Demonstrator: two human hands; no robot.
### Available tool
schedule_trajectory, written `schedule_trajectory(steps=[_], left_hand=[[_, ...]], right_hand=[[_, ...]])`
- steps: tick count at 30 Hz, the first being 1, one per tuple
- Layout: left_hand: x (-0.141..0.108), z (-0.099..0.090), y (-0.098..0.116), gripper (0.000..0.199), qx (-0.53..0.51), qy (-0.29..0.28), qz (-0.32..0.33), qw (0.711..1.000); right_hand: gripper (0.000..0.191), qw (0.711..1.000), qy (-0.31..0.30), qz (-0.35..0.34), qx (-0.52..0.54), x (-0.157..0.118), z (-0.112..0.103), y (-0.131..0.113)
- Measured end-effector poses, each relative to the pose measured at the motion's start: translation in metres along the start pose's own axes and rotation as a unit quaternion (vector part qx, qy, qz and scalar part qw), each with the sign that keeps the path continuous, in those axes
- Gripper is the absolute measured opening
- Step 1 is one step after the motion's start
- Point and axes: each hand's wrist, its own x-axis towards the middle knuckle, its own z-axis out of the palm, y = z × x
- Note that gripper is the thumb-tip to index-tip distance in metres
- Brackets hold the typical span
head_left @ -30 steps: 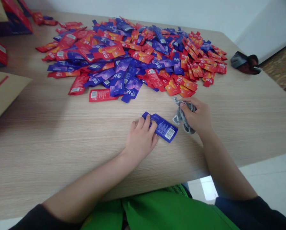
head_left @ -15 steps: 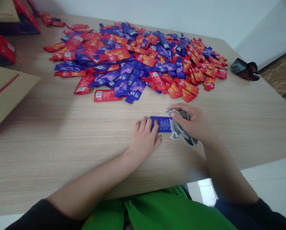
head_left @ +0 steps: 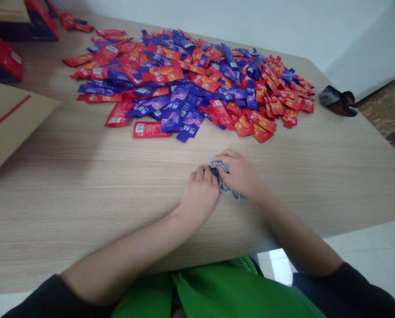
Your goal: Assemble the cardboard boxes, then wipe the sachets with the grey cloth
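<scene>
Curling the left hand (head_left: 200,196) onto the purple sachet (head_left: 214,172) at one o'clock, whether pinching or pressing unclear; clutching grey cloth (head_left: 231,191) in the right hand (head_left: 241,176) against it from three, hiding its long axis. Facing heaped packets (head_left: 191,84) beyond, toward eleven.

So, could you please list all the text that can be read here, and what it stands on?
"纯": purple sachet at the front of the pile; its next character is unclear.
Red sachet: print and barcode digits too small.
Red box: too blurred.
</scene>
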Motion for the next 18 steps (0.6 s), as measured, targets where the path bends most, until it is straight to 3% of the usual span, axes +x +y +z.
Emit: schedule_trajectory(steps=[3,6,12,18], left_hand=[[-0.003,0.002,0.003,0.038,0.027,-0.005,-0.008,1.000],[-0.008,0.006,0.009,0.040,0.051,-0.014,-0.013,0.999],[-0.006,0.007,0.013,0.046,0.043,-0.028,-0.032,0.998],[-0.003,0.000,0.014,0.047,0.042,-0.064,-0.038,0.996]], right_hand=[[0.029,0.999,0.035,0.035,-0.017,0.000,-0.008,0.005],[0.034,0.997,0.068,0.025,-0.005,-0.002,-0.012,0.003],[0.024,0.999,-0.015,-0.047,-0.022,0.000,-0.002,-0.018],[0.020,0.998,0.034,0.005,-0.061,-0.004,0.005,-0.008]])
